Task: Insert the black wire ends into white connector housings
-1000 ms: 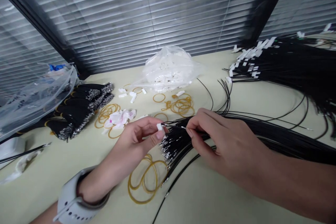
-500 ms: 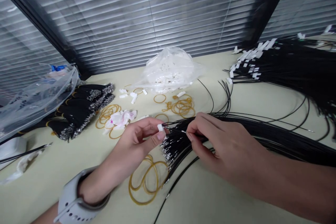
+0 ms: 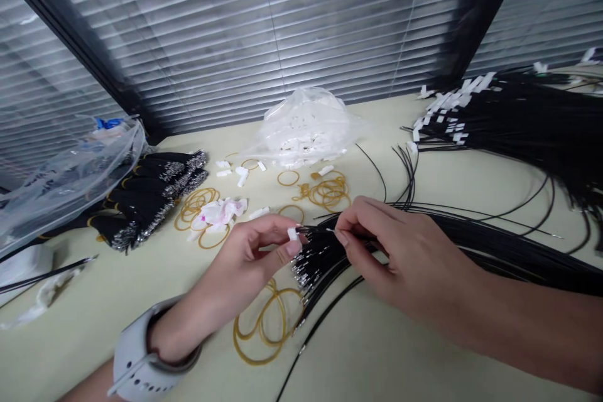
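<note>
My left hand [image 3: 249,257] pinches a small white plastic connector [image 3: 293,233] between thumb and forefinger. My right hand [image 3: 400,251] pinches one thin black wire [image 3: 330,230] near its metal tip, which points at the connector. Both hands hover over a thick bundle of black wires [image 3: 471,239] whose metal-tipped ends [image 3: 306,267] fan out below the connector. A grey watch [image 3: 136,358] is on my left wrist.
A clear bag of white connectors [image 3: 306,125] lies at the back middle. Yellow rubber bands [image 3: 325,191] and loose connectors lie scattered about. Banded black wire bundles [image 3: 151,195] and a plastic bag [image 3: 61,176] sit left. A large heap of wires with connectors fitted [image 3: 518,119] lies right.
The hands have barely moved. The wire tip in my right hand has drawn slightly closer to the connector, and the view has shifted a little.
</note>
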### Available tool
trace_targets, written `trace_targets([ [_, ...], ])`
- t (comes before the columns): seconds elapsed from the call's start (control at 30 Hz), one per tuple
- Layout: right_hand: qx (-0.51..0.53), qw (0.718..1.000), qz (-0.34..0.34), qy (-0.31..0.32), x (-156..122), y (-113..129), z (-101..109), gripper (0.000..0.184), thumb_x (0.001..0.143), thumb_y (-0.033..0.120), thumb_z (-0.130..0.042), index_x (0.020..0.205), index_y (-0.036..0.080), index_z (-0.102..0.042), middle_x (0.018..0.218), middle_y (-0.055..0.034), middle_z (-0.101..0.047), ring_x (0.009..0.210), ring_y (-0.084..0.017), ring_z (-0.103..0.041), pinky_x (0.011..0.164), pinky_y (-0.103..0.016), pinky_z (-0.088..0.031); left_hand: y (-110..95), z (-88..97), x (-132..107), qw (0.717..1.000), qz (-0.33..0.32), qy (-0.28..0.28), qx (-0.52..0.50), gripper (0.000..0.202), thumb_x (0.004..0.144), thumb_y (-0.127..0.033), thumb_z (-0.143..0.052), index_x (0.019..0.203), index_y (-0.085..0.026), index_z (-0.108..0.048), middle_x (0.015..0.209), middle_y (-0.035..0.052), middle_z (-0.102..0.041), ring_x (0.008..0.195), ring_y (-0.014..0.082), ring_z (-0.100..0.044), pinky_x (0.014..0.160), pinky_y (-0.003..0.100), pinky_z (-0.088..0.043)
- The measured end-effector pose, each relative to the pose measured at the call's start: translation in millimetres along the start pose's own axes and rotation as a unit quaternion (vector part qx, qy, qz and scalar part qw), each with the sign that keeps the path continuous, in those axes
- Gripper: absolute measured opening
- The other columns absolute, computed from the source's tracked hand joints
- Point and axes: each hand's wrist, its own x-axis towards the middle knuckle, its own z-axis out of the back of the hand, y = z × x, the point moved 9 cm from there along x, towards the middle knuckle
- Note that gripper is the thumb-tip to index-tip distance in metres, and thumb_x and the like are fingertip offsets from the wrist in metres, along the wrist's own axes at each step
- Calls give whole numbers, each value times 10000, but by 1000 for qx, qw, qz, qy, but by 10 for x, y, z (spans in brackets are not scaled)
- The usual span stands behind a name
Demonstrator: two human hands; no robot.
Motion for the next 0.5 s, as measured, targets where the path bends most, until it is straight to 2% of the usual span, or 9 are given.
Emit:
trace_targets([
  [0.2,28,999,4,21,20,26,-28,96,797,167,-396,737,138,-465,681,21,-494,509,-35,-382,445,-176,-254,13,-88,-38,1000,23,17,4,238,636,-339,-624,794,-168,-574,725,-22,-598,633,-26,-518,558,25,-419],
  [0.3,60,997,16,38,5,52,-62,96,812,175,-385,775,144,-468,716,21,-499,531,-33,-385,456,-172,-257,46,-145,-75,998,51,20,3,277,623,-346,-635,841,-185,-575,751,-20,-607,630,-19,-524,557,39,-430],
  [0.43,107,990,22,90,-45,56,-193,117,848,181,-346,823,157,-458,768,20,-497,593,-32,-405,499,-162,-282,68,-260,-103,996,63,57,3,297,631,-346,-623,881,-187,-604,812,4,-627,689,1,-541,597,64,-443],
  [0.5,119,989,21,90,-69,40,-237,108,840,138,-343,827,154,-449,776,17,-490,623,-32,-419,527,-160,-294,57,-297,-112,996,58,71,2,296,641,-339,-613,894,-185,-623,773,3,-620,664,-8,-514,577,58,-421],
])
